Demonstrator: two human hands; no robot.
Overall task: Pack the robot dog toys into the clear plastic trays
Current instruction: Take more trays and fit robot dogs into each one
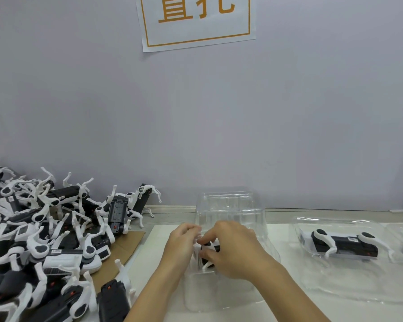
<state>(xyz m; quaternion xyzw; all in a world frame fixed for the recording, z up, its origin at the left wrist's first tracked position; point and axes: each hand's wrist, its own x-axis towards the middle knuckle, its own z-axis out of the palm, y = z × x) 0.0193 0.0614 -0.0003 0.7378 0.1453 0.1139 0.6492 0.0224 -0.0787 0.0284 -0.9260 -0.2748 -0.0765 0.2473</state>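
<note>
Both bare forearms reach in from the lower edge and converge at centre. The left hand (180,244) lies with its back up, fingers bent forward and downward, fingertips (194,228) meeting near those of the other. The right hand (230,248) arches knuckles-up, its fingers curled inward and thumb tucked beneath, pinching toward the left

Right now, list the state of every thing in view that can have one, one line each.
Left hand: fingers curled, pinching the clear tray's edge.
Right hand: grips a robot dog toy inside the tray.
Robot dog toy: partly seated, mostly hidden by the hands.
Clear tray: open, being loaded.
Packed tray: holds one toy lying on its side.
Toy pile: loose, unpacked, jumbled on cardboard.
</note>
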